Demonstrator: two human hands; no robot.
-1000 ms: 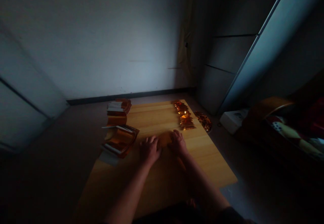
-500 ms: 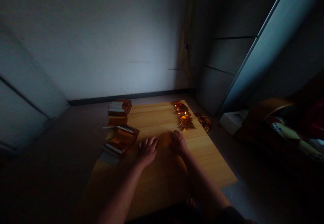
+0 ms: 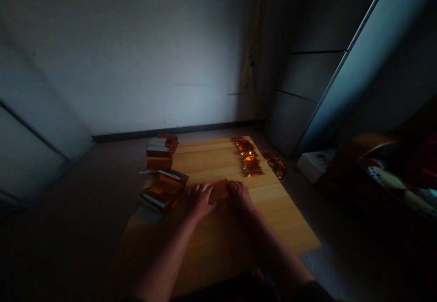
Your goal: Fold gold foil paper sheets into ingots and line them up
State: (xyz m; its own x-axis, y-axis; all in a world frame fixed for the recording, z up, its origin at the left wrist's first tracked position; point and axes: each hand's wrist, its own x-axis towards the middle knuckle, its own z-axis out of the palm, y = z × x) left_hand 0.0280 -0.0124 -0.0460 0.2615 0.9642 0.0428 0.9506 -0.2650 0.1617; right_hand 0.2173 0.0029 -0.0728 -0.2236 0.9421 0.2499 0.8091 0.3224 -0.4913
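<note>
A small orange-gold sheet of foil paper [image 3: 219, 191] lies on the wooden table [image 3: 211, 161] between my two hands. My left hand [image 3: 200, 200] grips its left edge, fingers curled forward and thumb toward the sheet. At the opposite edge my right hand [image 3: 240, 197] has bent fingers closed on the paper; its thumb is hard to see in the dim light. To the left are loose stacks of copper-coloured foil sheets [image 3: 165, 187] with whitish edges. A row of shiny folded foil pieces [image 3: 251, 158] lies near the table's right edge.
More shiny foil pieces [image 3: 275, 165] form a heap beyond the right edge, below the table. A white box [image 3: 312, 164] stands on the floor at right, near a wooden chair arm [image 3: 373, 141] and cushion. A wall and a tall cabinet [image 3: 307, 69] stand behind.
The paper under my hands was flat and larger; now it shows as a smaller, lifted piece. My left thumb has swung in toward it, and the right fingers have curled over its edge.
</note>
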